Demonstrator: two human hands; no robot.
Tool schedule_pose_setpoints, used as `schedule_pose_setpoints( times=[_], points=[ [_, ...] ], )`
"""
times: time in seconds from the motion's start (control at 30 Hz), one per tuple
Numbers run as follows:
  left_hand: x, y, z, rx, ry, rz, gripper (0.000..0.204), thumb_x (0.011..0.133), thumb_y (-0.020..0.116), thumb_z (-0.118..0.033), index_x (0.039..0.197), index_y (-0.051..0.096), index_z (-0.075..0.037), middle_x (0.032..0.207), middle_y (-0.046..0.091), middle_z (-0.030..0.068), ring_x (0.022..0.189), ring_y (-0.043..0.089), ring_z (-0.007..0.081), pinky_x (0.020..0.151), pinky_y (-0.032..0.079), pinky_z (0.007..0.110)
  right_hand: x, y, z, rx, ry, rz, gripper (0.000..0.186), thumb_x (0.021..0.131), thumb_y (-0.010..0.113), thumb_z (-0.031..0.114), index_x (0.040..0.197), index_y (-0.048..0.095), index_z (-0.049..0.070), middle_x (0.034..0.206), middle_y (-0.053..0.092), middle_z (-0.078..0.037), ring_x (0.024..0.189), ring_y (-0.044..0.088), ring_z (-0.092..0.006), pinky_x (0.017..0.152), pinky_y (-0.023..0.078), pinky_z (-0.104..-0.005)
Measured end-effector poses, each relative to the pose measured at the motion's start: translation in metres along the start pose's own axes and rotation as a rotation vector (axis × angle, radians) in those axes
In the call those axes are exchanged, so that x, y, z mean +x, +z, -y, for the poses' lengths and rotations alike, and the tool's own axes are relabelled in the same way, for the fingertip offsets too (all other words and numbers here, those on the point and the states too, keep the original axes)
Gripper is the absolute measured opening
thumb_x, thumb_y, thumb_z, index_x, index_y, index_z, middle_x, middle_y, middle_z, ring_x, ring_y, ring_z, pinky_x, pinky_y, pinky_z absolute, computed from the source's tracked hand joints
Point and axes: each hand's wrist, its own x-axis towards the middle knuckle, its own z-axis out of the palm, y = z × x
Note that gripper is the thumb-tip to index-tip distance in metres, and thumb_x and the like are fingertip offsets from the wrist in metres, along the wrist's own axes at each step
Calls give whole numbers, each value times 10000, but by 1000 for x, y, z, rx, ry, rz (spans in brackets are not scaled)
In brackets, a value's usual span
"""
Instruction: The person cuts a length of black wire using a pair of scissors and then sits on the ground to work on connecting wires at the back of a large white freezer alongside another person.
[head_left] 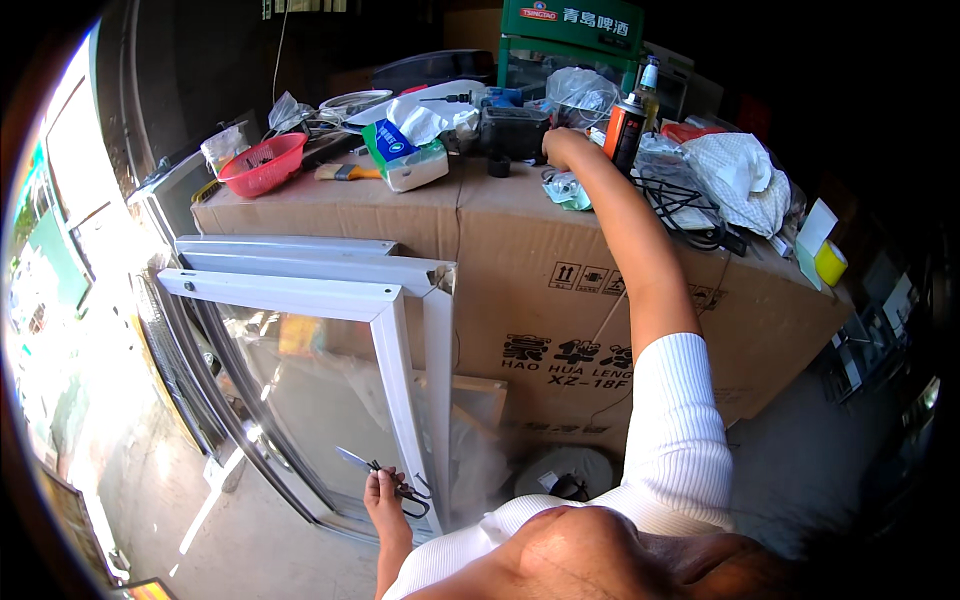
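Low in front of the white-framed window panels, my left hand is closed around a pair of black-handled scissors, blades pointing up and left. My right arm stretches far across the top of a large cardboard box. At its end, my right hand is beside a dark plastic container; its fingers are mostly hidden. Just right of that wrist stands an orange-and-black spray can. A small black cap-like piece and a crumpled green-and-silver packet lie nearby.
The box top also bears a red plastic basket, a paintbrush, a tissue pack, a bottle, black cable and yellow tape. Window panels lean against its front. Behind sits a green crate.
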Motion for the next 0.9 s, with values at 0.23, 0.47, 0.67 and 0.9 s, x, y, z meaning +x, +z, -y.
schedule_pose_setpoints(
  times=[0.23, 0.47, 0.67, 0.9],
  points=[
    [3, -2, -6, -5, 10, -21, 211, 948, 515, -246, 921, 547, -39, 906, 561, 36, 818, 560, 132, 632, 451, 258, -20, -13, -4, 235, -151, -23, 309, 703, 692, 117, 1012, 695, 124, 999, 672, -107, 936, 640, -258, 779, 511, -360],
    [2, 6, -12, 8, -6, -6, 231, 947, 519, -265, 928, 548, -37, 883, 556, 27, 818, 556, 123, 637, 447, 253, -32, -22, -10, 303, -188, -135, 315, 685, 605, 58, 980, 703, 111, 936, 682, -115, 928, 638, -267, 797, 505, -365],
    [5, 0, -10, 24, 0, -29, 229, 949, 514, -265, 933, 547, -39, 880, 554, 24, 821, 552, 120, 636, 443, 251, -33, -35, -15, 464, -298, -102, 222, 755, 621, 30, 955, 702, 81, 947, 685, -108, 891, 649, -246, 793, 496, -332],
    [6, 3, -12, 12, -2, 2, 220, 948, 514, -260, 924, 550, -45, 848, 559, 25, 807, 553, 114, 636, 439, 247, -46, -37, 17, 203, -249, -122, 201, 690, 737, 135, 889, 711, 133, 923, 686, -81, 901, 646, -259, 773, 505, -375]
  ],
)
